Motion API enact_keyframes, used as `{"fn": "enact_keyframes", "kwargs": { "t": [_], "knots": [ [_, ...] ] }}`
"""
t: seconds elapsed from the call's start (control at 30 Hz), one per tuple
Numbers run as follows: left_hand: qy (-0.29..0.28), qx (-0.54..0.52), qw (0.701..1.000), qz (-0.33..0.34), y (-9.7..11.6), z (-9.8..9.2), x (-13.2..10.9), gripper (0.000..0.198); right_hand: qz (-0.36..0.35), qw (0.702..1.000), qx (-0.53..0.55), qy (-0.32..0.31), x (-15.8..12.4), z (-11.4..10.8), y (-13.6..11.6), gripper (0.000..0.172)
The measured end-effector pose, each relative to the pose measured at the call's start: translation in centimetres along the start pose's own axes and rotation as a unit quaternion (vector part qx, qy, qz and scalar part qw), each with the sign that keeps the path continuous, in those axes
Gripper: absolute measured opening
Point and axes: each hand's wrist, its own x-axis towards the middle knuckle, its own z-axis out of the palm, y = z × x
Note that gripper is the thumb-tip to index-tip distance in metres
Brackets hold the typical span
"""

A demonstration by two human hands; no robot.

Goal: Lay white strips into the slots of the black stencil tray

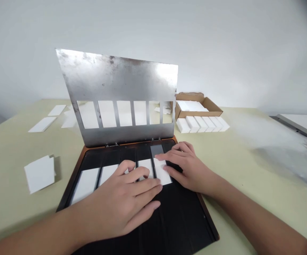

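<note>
A black slotted board (185, 226) with a brown edge lies on the table in front of me. Several white rectangular strips sit in its slots, and one slot at the far right holds a strip (162, 173) only in its nearer part. My right hand (189, 166) lies flat, its fingertips on that strip. My left hand (118, 202) rests palm-down over the neighbouring white strip (145, 168), hiding much of it. Neither hand is closed around anything. A steel stencil plate (116, 79) with tall rectangular cut-outs stands raised, hinged at the board's far edge.
A cardboard box (211, 106) holding white pieces stands beyond the plate on the right, with a row of white blocks (201, 124) before it. Loose white sheets (39, 173) lie on the pale green table (249, 219) at left. A flat grey-edged panel (302, 124) sits far right.
</note>
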Motion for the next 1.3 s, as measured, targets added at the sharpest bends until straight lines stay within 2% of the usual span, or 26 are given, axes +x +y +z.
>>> {"fn": "enact_keyframes", "kwargs": {
  "t": [0.13,0.23,0.43,0.5,0.77,0.87,0.97,1.03,1.13,1.3],
  "knots": [
    [0.001,0.002,1.0,-0.012,-0.1,0.0,0.2,0.029,0.0,1.0,0.003,-0.001,0.0,0.0,0.1,0.033],
    [-0.024,0.022,0.999,-0.023,-0.1,-0.3,0.3,0.032,0.0,1.0,0.006,-0.003,0.0,-0.2,-0.1,0.034],
    [-0.062,0.032,0.996,-0.053,-0.2,-0.6,0.4,0.032,-0.024,0.999,0.023,-0.031,-0.2,-0.6,-0.9,0.057],
    [-0.066,0.03,0.996,-0.056,-0.2,-0.5,0.4,0.029,-0.026,0.999,0.017,-0.04,-0.2,-0.6,-1.0,0.06],
    [-0.064,0.02,0.995,-0.067,-0.2,-0.2,0.2,0.018,-0.006,1.0,0.015,-0.026,0.3,-0.1,-0.6,0.038],
    [-0.044,0.017,0.997,-0.053,0.0,-0.3,0.1,0.017,-0.002,1.0,0.015,-0.024,0.5,0.1,-0.5,0.034],
    [-0.032,0.021,0.999,-0.01,0.2,-0.2,0.0,0.024,0.0,1.0,0.015,-0.025,0.6,0.2,-0.4,0.035],
    [-0.048,0.025,0.999,0.003,0.2,-0.2,0.1,0.032,0.001,1.0,0.013,-0.024,0.6,0.2,-0.3,0.035],
    [-0.068,0.027,0.997,-0.006,0.0,-0.3,0.4,0.039,0.001,1.0,0.011,-0.024,0.7,0.3,-0.3,0.036],
    [-0.071,0.032,0.997,-0.016,-0.2,-0.5,0.6,0.044,0.005,0.999,0.007,-0.032,0.7,0.2,-0.5,0.04]
  ]
}}
